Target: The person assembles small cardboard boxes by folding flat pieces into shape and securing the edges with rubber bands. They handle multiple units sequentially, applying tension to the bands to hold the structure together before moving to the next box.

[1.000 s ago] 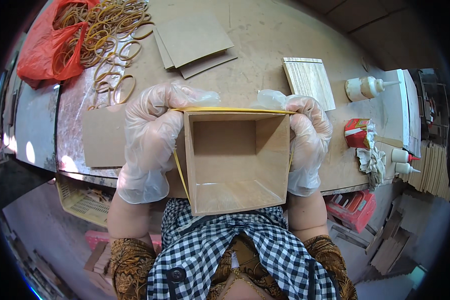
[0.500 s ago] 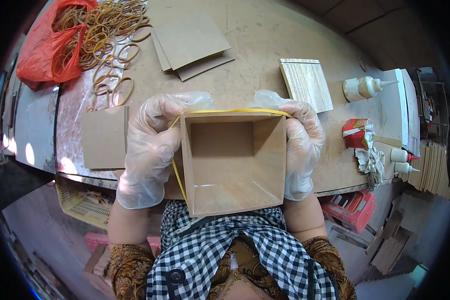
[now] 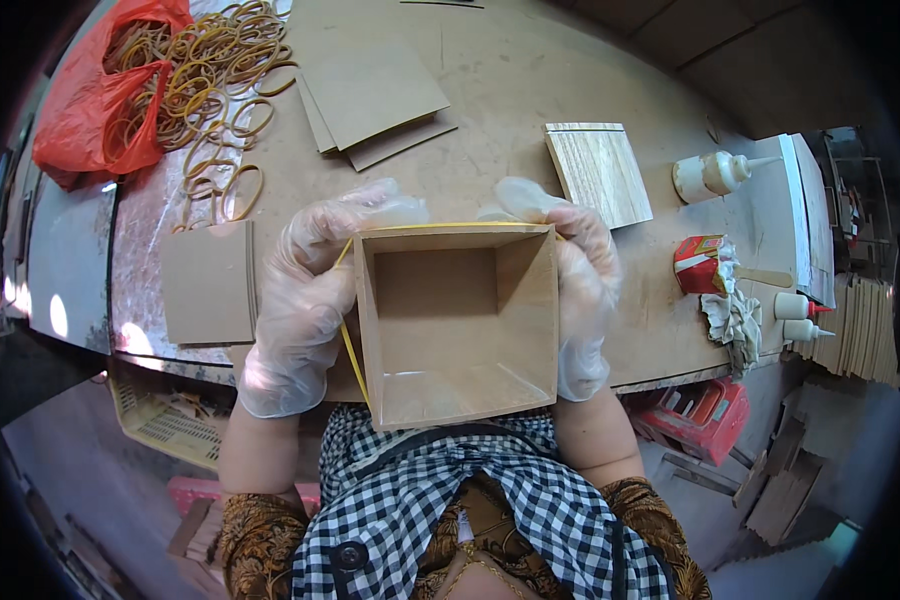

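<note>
An open wooden box (image 3: 435,345) is held in front of my chest, its hollow side facing up toward me. A yellow rubber band (image 3: 351,352) runs along the box's far edge and slants down its left side, standing off the wall there. My left hand (image 3: 308,292), in a thin clear glove, is closed at the left far corner with the band hooked over its fingers. My right hand (image 3: 584,290), gloved alike, is closed against the right wall, its fingers at the band's right end. Both thumbs and forefingers reach over the far edge. The box's underside is hidden.
Thin brown boards (image 3: 370,100) lie stacked beyond the box; another board (image 3: 210,285) sits at left. Rubber bands (image 3: 210,75) spill from a red bag (image 3: 90,100). At right are a wood-grain panel (image 3: 600,175), glue bottle (image 3: 708,177), red carton (image 3: 700,263) and crumpled cloth (image 3: 735,325).
The box and my right hand have shifted slightly left. The band's right end now sits closer to the box corner. Both hands keep their hold.
</note>
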The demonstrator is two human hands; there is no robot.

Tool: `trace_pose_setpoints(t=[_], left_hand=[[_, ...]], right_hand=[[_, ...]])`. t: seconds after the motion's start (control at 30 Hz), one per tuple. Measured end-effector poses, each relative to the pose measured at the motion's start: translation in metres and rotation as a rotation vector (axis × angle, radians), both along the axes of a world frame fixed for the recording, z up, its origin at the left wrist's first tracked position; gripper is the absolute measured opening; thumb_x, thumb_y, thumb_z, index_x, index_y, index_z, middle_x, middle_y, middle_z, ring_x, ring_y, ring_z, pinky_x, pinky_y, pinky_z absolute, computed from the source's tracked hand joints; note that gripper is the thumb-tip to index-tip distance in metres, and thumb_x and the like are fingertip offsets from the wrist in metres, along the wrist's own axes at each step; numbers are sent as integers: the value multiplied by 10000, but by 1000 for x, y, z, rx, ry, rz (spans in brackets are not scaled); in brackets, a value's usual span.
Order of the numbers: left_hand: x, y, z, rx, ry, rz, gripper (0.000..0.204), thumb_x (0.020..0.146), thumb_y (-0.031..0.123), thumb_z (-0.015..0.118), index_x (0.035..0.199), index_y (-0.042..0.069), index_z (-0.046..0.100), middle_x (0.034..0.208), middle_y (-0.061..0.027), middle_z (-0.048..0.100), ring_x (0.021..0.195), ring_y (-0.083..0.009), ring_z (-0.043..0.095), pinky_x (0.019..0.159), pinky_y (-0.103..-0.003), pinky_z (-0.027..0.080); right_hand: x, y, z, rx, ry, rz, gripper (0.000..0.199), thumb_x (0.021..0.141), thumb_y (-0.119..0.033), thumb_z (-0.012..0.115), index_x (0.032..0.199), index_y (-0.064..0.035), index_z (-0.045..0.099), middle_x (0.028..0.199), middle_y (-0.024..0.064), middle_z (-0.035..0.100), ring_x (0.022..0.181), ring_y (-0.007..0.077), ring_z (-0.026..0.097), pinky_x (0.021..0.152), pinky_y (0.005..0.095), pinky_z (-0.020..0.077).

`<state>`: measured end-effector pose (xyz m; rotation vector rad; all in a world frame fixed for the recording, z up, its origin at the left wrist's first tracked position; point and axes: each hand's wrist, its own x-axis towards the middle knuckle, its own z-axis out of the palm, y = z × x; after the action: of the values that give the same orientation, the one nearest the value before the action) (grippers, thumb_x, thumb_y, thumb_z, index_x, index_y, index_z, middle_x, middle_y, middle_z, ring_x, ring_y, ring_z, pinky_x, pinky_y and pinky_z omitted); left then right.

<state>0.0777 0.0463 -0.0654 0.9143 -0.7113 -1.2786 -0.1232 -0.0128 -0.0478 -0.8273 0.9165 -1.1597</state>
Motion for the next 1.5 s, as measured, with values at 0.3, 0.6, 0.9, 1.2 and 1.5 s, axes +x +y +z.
trace_pose_setpoints(t=[0.3, 0.6, 0.9, 1.2, 1.5], left_hand=[[15, 11, -11, -71, 142, -234, 349, 947, 101, 641, 1288, 26, 621, 1444, -151, 537, 1337, -240, 501, 1113, -376, 390], [-17, 14, 5, -73, -314, 291, 558, 1004, 296, 559, 1464, 16, 417, 1538, -116, 410, 1413, -214, 384, 1176, -349, 269], [-37, 16, 9, -206, -164, 289, 903, 981, 580, 435, 1584, 0, 95, 1659, -142, 136, 1523, -245, 154, 1226, -363, 125], [-70, 7, 58, 13, 391, 251, 717, 995, 376, 486, 1568, 52, 202, 1617, -81, 273, 1473, -229, 272, 1211, -383, 220], [-48, 14, -4, -250, 188, 43, 694, 997, 372, 507, 1559, 75, 229, 1598, -85, 321, 1433, -236, 350, 1179, -398, 310]], right_hand=[[-7, 1, -19, 23, -440, 166, 387, 917, 13, 589, 1302, 10, 550, 1387, 202, 556, 1300, 258, 538, 1088, 400, 470], [-5, 7, -2, 33, -431, 186, 509, 952, -113, 520, 1437, 19, 440, 1506, 194, 437, 1400, 270, 413, 1162, 403, 349], [-15, 0, 0, -112, -454, 301, 773, 1045, -533, 275, 1532, 67, 261, 1624, 206, 222, 1524, 257, 158, 1235, 384, 122], [-9, 6, -1, -308, 108, 398, 871, 1004, -681, 121, 1556, -14, 216, 1615, 145, 258, 1481, 248, 252, 1227, 390, 186], [-15, 7, -9, -317, 170, 413, 824, 1026, -643, 140, 1547, -12, 245, 1616, 125, 259, 1493, 231, 219, 1230, 367, 154]])
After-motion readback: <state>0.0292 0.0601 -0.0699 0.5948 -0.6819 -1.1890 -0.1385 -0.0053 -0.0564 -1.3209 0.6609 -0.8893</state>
